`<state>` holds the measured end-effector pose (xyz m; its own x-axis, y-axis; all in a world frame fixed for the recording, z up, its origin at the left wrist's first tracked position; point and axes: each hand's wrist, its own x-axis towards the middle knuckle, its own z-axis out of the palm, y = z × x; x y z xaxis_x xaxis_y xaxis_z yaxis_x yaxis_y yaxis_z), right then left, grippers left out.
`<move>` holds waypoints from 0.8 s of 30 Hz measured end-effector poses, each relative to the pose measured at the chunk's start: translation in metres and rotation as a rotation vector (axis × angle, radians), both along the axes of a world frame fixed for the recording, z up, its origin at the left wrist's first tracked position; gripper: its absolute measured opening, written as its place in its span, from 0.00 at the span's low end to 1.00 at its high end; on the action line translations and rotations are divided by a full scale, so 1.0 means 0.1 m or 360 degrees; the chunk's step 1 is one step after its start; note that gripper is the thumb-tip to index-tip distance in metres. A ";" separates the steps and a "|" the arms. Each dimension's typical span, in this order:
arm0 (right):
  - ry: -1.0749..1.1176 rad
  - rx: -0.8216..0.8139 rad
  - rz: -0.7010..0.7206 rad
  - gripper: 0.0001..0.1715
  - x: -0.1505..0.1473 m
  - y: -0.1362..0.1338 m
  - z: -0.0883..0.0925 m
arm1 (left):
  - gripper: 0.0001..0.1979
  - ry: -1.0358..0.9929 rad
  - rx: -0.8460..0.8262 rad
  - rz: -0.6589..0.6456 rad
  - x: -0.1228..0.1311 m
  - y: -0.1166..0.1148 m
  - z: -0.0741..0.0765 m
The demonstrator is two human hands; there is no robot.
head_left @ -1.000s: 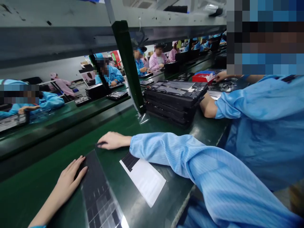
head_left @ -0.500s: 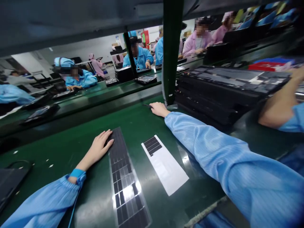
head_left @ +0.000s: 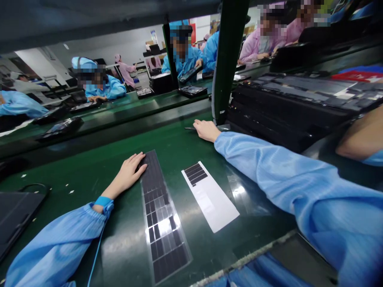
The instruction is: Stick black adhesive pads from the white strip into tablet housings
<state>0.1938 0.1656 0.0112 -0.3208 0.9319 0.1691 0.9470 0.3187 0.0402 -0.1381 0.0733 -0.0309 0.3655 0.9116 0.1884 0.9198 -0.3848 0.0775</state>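
Note:
My left hand (head_left: 127,173) lies flat, its fingertips on the top end of a long clear film strip (head_left: 163,223) printed with dark grid cells. My right hand (head_left: 207,130) rests farther up the green bench (head_left: 125,143), its fingers over a thin metal tool (head_left: 190,128), perhaps tweezers. Between my arms lies a white paper sheet (head_left: 211,197) with a small dark grid patch (head_left: 196,174) at its far end. Neither hand touches the sheet. A blue wrist strap (head_left: 103,201) circles my left wrist.
A stack of black device housings (head_left: 287,107) stands just right of my right hand, beside a green upright post (head_left: 229,63). A co-worker's forearm (head_left: 363,139) lies at the right edge. A dark flat panel (head_left: 18,217) lies at the left. Other workers sit beyond the bench.
The view has swung left, so the stack sits farther right. My left sleeve has come into view. The co-worker's arm has drawn back to the right edge, while my hands stay on the same things.

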 end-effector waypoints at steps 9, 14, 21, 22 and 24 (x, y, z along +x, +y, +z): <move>0.0000 -0.0019 0.0385 0.20 0.55 -1.94 -0.02 | 0.33 0.0008 -0.0035 -0.0043 0.01 0.02 0.03; 0.0205 -0.0049 0.0413 0.30 0.65 -2.51 -0.33 | 0.32 0.0004 -0.0038 -0.0039 0.03 0.01 0.04; 0.0297 0.0023 0.0259 0.28 0.95 -2.50 -0.40 | 0.31 0.0006 -0.0073 0.0011 0.01 0.00 0.05; 0.0315 0.0024 0.0219 0.27 1.02 -2.51 -0.40 | 0.30 -0.0009 -0.0053 0.0010 0.04 -0.03 0.09; 0.0374 0.0007 0.0124 0.24 1.15 -2.53 -0.41 | 0.28 -0.0065 0.0050 -0.0012 0.22 -0.14 0.25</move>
